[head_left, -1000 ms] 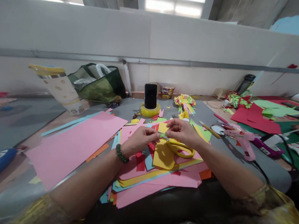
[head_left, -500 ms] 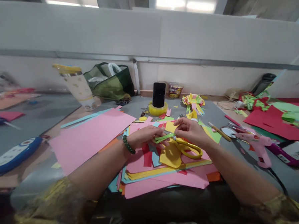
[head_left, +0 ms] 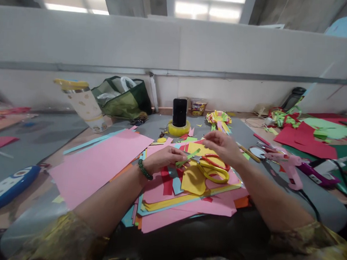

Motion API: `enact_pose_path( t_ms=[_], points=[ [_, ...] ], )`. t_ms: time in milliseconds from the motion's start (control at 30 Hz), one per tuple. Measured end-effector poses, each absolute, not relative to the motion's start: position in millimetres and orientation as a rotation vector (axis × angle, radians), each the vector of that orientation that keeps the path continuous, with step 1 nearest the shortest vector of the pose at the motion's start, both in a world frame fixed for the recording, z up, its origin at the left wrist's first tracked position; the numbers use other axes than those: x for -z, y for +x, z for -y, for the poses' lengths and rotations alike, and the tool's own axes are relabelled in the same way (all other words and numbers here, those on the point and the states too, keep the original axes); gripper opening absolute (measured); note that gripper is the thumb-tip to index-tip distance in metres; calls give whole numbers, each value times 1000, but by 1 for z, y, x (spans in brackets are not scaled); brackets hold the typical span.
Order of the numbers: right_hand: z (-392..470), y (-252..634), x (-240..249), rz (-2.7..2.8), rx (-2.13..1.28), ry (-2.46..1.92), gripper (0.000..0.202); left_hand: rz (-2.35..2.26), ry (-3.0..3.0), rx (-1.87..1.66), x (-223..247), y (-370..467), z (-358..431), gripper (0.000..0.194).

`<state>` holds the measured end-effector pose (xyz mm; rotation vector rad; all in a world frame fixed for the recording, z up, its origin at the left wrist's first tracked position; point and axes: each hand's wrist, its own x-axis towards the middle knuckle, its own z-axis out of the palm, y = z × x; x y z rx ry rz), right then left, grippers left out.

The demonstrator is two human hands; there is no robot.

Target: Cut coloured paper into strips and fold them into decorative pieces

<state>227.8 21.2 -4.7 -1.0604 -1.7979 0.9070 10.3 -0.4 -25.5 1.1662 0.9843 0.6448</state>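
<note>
My left hand [head_left: 167,159], a green bead bracelet at its wrist, is closed on a narrow light-green paper strip [head_left: 188,158]. To its right, my right hand [head_left: 223,146] hovers with loosely bent fingers apart and nothing visible in them. Scissors [head_left: 214,174] with yellow and red handles lie beneath the hands, the blades partly covered by the strip. Under them is a yellow paper piece [head_left: 193,181]. Red paper [head_left: 167,182] and light-blue pieces lie beside it, on a stack of pink, yellow and blue sheets [head_left: 186,220].
A pink glue gun [head_left: 289,167] lies at the right. Toward the back stand a phone [head_left: 179,113] in a yellow tape roll [head_left: 177,129], a paper cup [head_left: 198,107], and a paper rosette [head_left: 219,118]. Leftward are a large pink sheet [head_left: 104,165], a tumbler [head_left: 83,108] and a green bag [head_left: 123,96].
My right hand has moved off the green strip, up and away from my left hand, uncovering the scissors' red handle. The strip now points upward to the right. The view has shifted slightly.
</note>
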Motion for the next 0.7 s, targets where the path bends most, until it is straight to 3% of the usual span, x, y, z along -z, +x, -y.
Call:
enact_pose_path(
  t_ms=[167, 300, 467, 700],
  points=[
    [-8, 256, -17, 2183, -487, -1300, 10, -968, 1194, -754, 21, 8, 0, 23],
    [9, 256, -2, 2533, -333, -1602, 8, -923, 1218, -828, 21, 7, -1, 23],
    [18, 240, 10, 2641, -282, -1680, 47, -836, 1196, -883, 23, 5, -3, 27],
    [40, 290, -10, 2427, -280, -1825, 54, -707, 1075, -945, 20, 0, -3, 25]
  ],
)
